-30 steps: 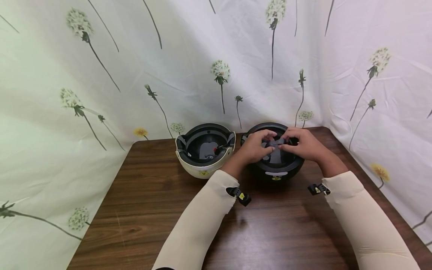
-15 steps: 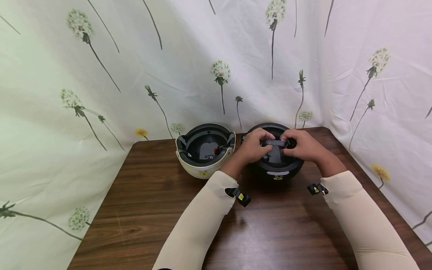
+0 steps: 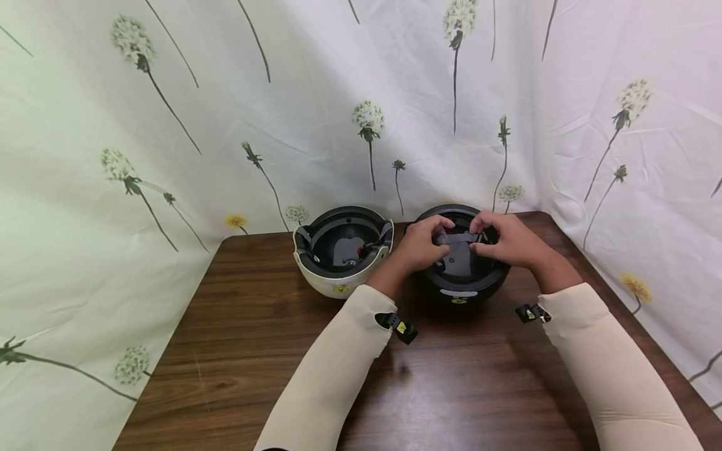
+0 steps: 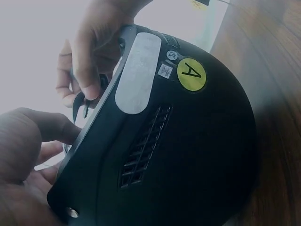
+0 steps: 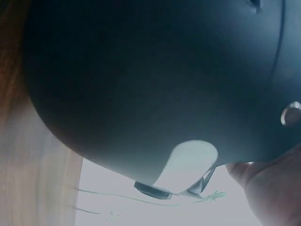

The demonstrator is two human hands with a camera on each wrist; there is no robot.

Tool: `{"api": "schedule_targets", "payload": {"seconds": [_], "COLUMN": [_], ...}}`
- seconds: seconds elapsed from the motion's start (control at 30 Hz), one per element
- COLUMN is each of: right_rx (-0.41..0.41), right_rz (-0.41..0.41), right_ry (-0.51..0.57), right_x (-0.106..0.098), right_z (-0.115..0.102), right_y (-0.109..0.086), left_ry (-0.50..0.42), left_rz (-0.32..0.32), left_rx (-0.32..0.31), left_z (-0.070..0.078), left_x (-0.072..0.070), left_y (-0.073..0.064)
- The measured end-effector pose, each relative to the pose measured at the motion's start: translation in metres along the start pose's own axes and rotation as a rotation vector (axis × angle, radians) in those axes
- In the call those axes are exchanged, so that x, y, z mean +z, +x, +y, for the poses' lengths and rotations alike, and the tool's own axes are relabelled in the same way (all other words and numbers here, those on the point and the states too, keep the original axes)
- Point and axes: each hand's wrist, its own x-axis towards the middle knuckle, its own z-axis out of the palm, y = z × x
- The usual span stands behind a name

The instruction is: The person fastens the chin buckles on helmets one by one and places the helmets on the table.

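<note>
A black helmet [image 3: 484, 287] rests upside down on the table, its hollow facing up. Across its opening runs a dark chin strap [image 3: 459, 238]. My left hand [image 3: 423, 245] pinches the strap's left part between thumb and fingers. On the other side, my right hand [image 3: 506, 241] pinches its right part. The left wrist view shows the helmet's shell [image 4: 197, 136] with a yellow "A" sticker [image 4: 191, 74], and both hands above the rim. In the right wrist view the shell [image 5: 141, 84] covers most of the picture, hiding the right fingertips; part of the hand [image 5: 277, 188] shows.
A cream helmet [image 3: 316, 280] with a black lining sits upside down just left of the black one, near my left forearm. The brown wooden table [image 3: 242, 351] ends at a flower-printed curtain [image 3: 316, 125] behind and along the sides.
My left hand has shifted slightly left, so the gap between the hands is wider and more of the strap shows. The black helmet has turned slightly.
</note>
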Motion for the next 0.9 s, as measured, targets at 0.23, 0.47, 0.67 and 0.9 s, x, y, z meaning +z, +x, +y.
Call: {"api": "schedule_targets", "payload": {"seconds": [0.23,0.47,0.67,0.9], "right_rx": [-0.025,0.058,0.086,0.063], "right_rz": [-0.029,-0.12,-0.101,-0.018], "right_ry": [-0.007,-0.018,-0.037,0.018], "right_x": [0.0009,0.0027,0.0021,0.0023], "right_z": [0.0012,0.0051,0.0037,0.0035], "right_y": [0.0024,0.0071,0.0063,0.003], "left_ry": [0.114,0.17,0.14,0.127], "left_rz": [-0.118,-0.139,-0.089,-0.069], "left_rx": [0.026,-0.004,-0.001,-0.062], "left_z": [0.0027,0.0051,0.0024,0.0029], "left_x": [-0.0026,-0.0005,0.0004,-0.0008], "left_y": [0.004,0.0053,0.0041,0.002]}}
